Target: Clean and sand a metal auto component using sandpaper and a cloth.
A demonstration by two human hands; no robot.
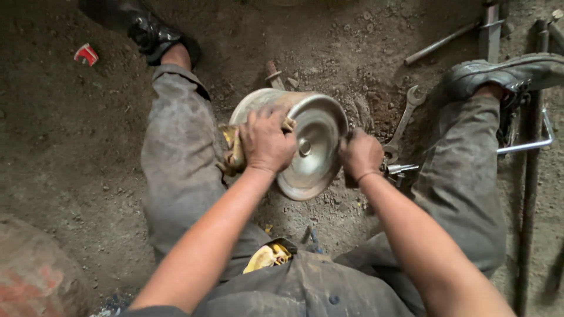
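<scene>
A round, shiny metal drum-shaped part (314, 149) lies on its side on the dirt floor between my legs, its dished face with a centre hole turned toward me. My left hand (266, 141) grips its left rim, and under that hand sits a yellowish rag or fitting (231, 154). On the right rim, my right hand (359, 154) is closed around the edge. Both hands are dirty with grease.
An open-ended wrench (405, 120) lies on the ground right of the part, with a small metal socket piece (399, 169) near my right wrist. Metal bars and rods (531, 176) lie at far right. A red scrap (86, 54) sits upper left. A yellow cloth (267, 257) rests on my lap.
</scene>
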